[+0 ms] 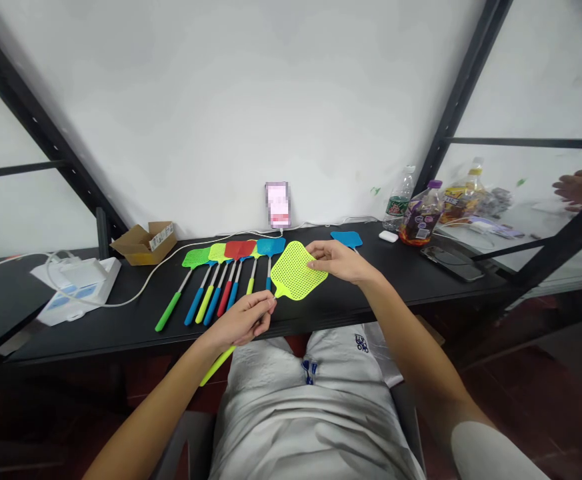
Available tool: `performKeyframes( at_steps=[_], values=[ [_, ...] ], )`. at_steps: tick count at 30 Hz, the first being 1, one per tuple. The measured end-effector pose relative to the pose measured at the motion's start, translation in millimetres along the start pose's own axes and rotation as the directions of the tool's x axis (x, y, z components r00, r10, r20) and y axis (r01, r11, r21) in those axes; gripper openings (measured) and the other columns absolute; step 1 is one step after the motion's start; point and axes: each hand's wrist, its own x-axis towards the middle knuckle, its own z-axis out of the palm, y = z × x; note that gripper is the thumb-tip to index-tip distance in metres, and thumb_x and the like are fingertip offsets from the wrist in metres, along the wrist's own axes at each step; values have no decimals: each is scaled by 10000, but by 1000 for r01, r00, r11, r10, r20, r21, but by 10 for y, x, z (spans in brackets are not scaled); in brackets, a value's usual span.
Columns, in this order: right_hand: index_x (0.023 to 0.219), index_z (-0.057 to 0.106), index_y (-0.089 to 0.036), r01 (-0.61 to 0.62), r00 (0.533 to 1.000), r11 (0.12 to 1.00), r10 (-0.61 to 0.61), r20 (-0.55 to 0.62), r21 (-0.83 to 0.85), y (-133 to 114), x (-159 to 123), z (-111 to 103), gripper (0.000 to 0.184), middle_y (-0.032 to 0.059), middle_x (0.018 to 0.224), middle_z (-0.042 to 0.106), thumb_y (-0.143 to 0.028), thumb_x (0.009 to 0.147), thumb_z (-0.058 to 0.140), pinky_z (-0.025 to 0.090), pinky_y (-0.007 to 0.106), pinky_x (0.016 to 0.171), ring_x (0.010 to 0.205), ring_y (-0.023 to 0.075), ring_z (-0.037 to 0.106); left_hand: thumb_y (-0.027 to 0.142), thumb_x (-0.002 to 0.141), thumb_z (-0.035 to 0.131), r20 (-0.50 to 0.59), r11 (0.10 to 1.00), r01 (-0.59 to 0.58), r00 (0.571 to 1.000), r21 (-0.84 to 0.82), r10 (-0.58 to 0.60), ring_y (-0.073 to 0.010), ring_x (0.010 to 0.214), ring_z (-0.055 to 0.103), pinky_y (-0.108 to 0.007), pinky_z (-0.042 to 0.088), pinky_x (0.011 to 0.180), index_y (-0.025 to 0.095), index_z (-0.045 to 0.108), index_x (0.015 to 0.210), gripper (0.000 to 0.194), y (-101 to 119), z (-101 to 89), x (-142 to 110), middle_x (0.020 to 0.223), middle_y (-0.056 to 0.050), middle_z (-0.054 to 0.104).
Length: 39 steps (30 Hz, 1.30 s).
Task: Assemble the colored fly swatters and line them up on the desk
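A yellow-green fly swatter point(298, 275) with a perforated head is held in front of me, over the table's front edge. My left hand point(251, 317) is closed round its thin shaft just below the head, and the yellow grip sticks out below that hand. The fingers of my right hand point(338, 260) pinch the right edge of the head. To the left, several fly swatters lie side by side: a green one point(197, 257), a red one point(239, 250) and a blue one point(271, 247) among them. Another blue fly swatter point(347, 239) lies behind my right hand, its handle mostly hidden.
A phone point(277, 204) leans on the wall with a cable plugged in. An open cardboard box point(145, 244) and a white box point(78, 287) stand at left. Bottles point(421, 215), a white case point(388, 236) and a dark phone point(451, 263) are at right. Another person's hand point(581, 187) shows beyond the frame.
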Motion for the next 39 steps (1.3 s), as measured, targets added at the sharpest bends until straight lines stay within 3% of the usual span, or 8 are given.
performKeyframes(
  at_steps=[5,11,14,18,24,30,33,39],
  values=[
    [927,715,-168,42,997,990,-50,-55,-136,-1,-4,-60,176,10,817,666,-269,783,722,457,276,699,755,140,598,472,962,501,-29,999,-14,999,28,15,-39,317,173,-141,120,278,223,416,776,323,12,28,-3,467,93,440],
    [946,743,-177,18,990,939,-65,-125,-343,-44,-53,-85,201,-79,544,393,-301,789,728,265,255,498,499,77,346,459,964,494,-39,999,-16,999,40,17,-41,346,176,-137,124,312,220,404,754,331,7,35,-3,453,95,401],
    [968,711,-174,-10,995,943,-24,-97,-332,-93,-79,-50,209,-72,500,487,-343,855,663,315,246,474,446,83,420,464,969,485,-44,999,-15,999,42,17,-43,339,165,-149,114,313,222,402,753,336,1,30,-3,444,98,383],
    [968,645,-164,-73,997,975,64,-47,-212,-137,-84,-5,283,40,674,723,-432,932,563,401,226,440,516,138,646,465,974,482,-35,999,-30,999,35,31,-47,346,165,-168,116,328,221,406,755,337,-23,17,11,445,97,379],
    [835,597,-157,-72,995,990,63,-71,-121,-141,-69,12,518,119,727,761,-645,944,459,462,213,438,623,192,736,464,975,482,-24,998,-42,999,40,43,-51,358,174,-178,120,334,223,404,757,335,-50,2,31,462,96,375],
    [811,645,-133,-84,986,995,74,-149,-59,-173,-52,61,605,151,769,765,-700,913,460,512,232,503,690,213,750,448,978,476,-28,998,-47,998,50,49,-55,359,164,-186,114,342,226,391,746,333,-10,26,14,450,100,348],
    [783,674,-140,-103,980,993,90,-180,-63,-190,-45,69,503,122,751,756,-620,891,567,511,233,528,706,203,739,440,977,479,-28,997,-47,998,58,49,-57,362,170,-188,117,346,226,391,744,328,5,29,6,448,97,348],
    [922,713,-173,-50,993,992,37,-114,-113,-164,-88,-39,143,34,797,715,-248,804,682,510,265,640,721,150,656,450,978,471,-38,998,-39,998,45,41,-58,360,181,-184,124,342,224,401,736,338,-45,-3,31,457,90,360]
  ],
)
